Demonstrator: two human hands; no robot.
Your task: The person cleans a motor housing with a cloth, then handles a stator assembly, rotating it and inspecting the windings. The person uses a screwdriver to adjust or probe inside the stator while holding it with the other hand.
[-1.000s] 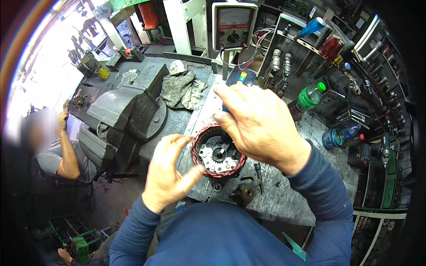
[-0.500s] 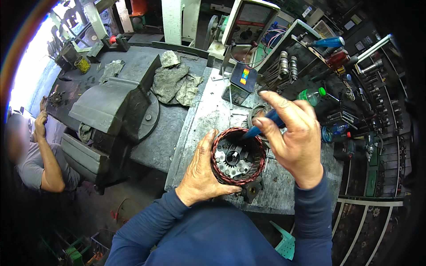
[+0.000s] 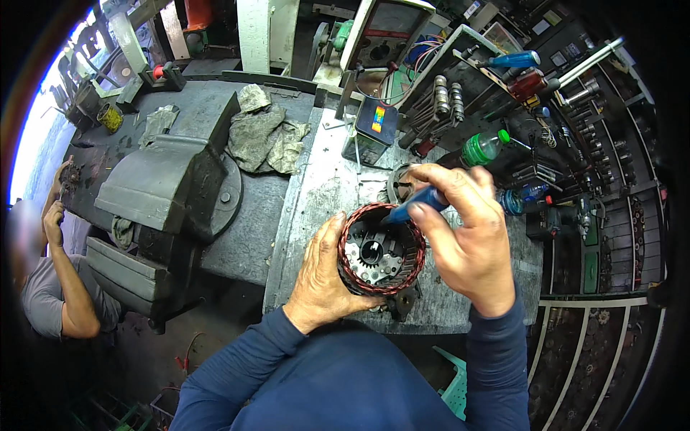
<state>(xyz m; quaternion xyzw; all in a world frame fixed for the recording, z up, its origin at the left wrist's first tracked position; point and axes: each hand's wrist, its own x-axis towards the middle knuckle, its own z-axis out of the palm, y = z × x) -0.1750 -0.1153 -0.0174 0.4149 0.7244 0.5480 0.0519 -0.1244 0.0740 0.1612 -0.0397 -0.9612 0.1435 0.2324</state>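
A round stator with a red copper winding [image 3: 415, 278] stands upright on the bench, with a grey metal plate and a small toothed part [image 3: 371, 253] visible inside. My left hand [image 3: 318, 276] is wrapped round its left side, thumb along the near edge. In my right hand [image 3: 471, 237] is a blue-handled screwdriver [image 3: 415, 205], slanted down over the far right rim. Its lower end points into the stator; where the tip touches I cannot make out. Just beyond the stator lies a round metal housing [image 3: 397, 185], partly covered by my right hand.
A large bench vise [image 3: 162, 183] stands left, with grey rags [image 3: 262, 133] behind it. Farther back are a black-topped box [image 3: 371, 129], a green-capped bottle [image 3: 483, 149] and a rack of tools [image 3: 517, 61]. A cordless drill [image 3: 557, 219] lies right. Another person [image 3: 75, 280] works at far left.
The screwdriver and my right hand have shifted slightly, the handle now lying flatter over the rim. My left hand keeps its hold on the stator. The whole view has moved a little.
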